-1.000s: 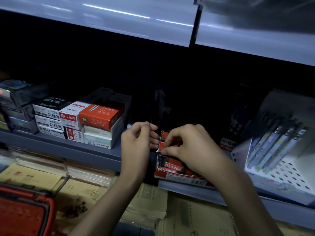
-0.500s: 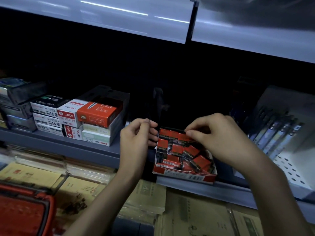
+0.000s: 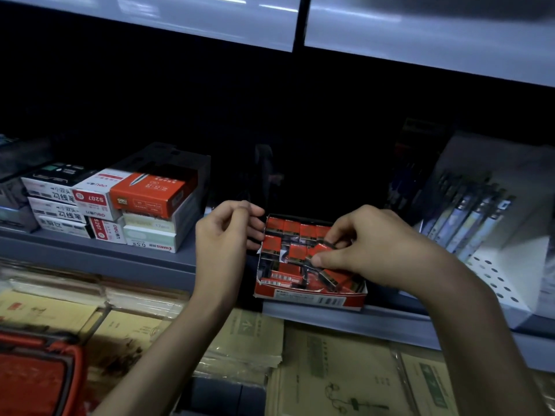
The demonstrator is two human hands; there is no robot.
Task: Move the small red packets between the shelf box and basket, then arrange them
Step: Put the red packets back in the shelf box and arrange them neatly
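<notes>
An open red shelf box (image 3: 312, 298) sits at the front edge of the grey shelf, filled with several small red packets (image 3: 295, 228). My right hand (image 3: 369, 247) hovers over the box and pinches one red packet (image 3: 322, 250) between thumb and fingers. My left hand (image 3: 225, 235) is at the box's left wall, fingers curled against its edge. The red basket (image 3: 33, 376) shows at the bottom left corner, its inside hard to make out.
Stacked stationery boxes (image 3: 135, 205) stand left of the box on the shelf. A white perforated rack of pens (image 3: 480, 223) stands to the right. Plastic-wrapped brown envelopes (image 3: 345, 370) lie on the level below. Another shelf (image 3: 420, 31) hangs overhead.
My right hand went from the box's front left to its back, then came to the middle, where it now pinches a packet. My left hand stayed at the left wall.
</notes>
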